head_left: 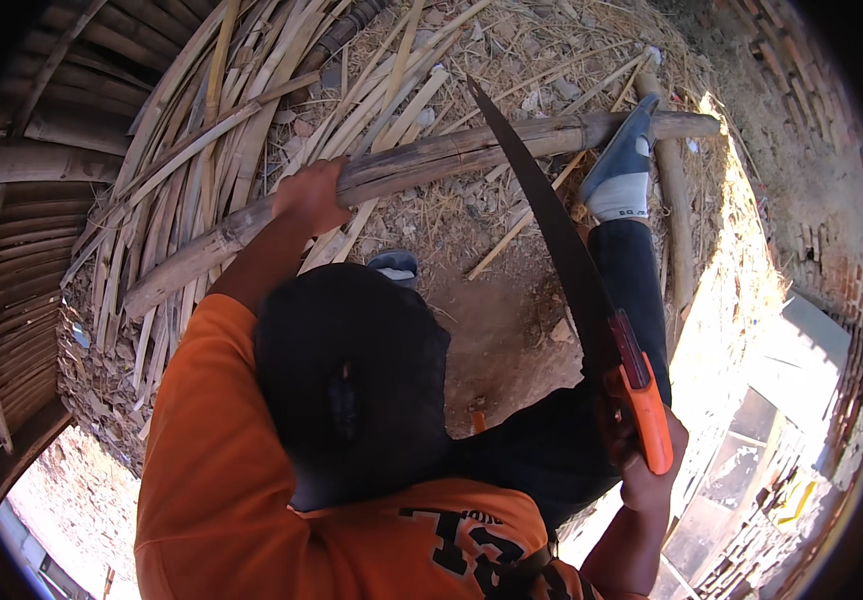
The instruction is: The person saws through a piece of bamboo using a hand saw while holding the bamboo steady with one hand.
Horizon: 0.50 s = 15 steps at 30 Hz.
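A long, weathered bamboo pole [461, 150] slants across the ground in front of me. My left hand [313, 198] is closed over its upper side, left of the middle. In my right hand [651, 465], low on the right, is a handsaw [556, 225] with an orange handle and a long dark toothed blade. The blade points up and to the left, and its front part crosses over the pole in view; I cannot tell whether it touches. My right foot [619, 180], in a blue-grey and white shoe, rests on the pole near its right end.
Split bamboo strips [186, 170] lie heaped at the left. Another pole [673, 220] runs beneath the right end of the first. My bent left knee [346, 360] rises in the middle, with part of my left shoe [396, 266] beyond it. A brick wall [831, 230] stands at right.
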### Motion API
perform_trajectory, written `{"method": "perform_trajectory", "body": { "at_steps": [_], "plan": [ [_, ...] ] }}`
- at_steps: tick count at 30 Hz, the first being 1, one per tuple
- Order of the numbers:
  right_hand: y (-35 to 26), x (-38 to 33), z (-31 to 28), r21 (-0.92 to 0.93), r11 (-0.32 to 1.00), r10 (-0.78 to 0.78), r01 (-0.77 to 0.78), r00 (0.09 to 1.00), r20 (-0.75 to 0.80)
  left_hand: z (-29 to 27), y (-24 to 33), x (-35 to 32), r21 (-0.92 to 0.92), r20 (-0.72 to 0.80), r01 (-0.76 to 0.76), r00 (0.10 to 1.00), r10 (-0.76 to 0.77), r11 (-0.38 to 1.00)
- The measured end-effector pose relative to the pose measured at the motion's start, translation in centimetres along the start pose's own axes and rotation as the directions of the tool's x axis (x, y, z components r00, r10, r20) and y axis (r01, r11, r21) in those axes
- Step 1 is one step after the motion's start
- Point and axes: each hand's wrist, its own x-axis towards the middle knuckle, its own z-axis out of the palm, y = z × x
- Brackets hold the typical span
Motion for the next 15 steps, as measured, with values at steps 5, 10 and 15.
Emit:
{"method": "perform_trajectory", "body": {
  "at_steps": [5, 10, 15],
  "plan": [
    [3.2, 11.2, 7.1, 0.121, 0.993, -0.023, 0.013, 0.997, 0.078, 0.2, -0.3, 0.1, -0.018, 0.018, 0.008, 1.000, -0.008, 1.000],
    [4.3, 16.2, 9.8, 0.065, 0.996, -0.075, 0.065, 0.982, 0.171, 0.2, -0.2, 0.5, 0.005, 0.010, 0.001, 1.000, -0.001, 1.000],
    [3.8, 14.3, 9.4, 0.152, 0.988, 0.008, -0.036, 0.983, 0.182, -0.7, 0.0, 0.0, -0.010, 0.041, 0.015, 0.999, -0.014, 1.000]
  ]
}}
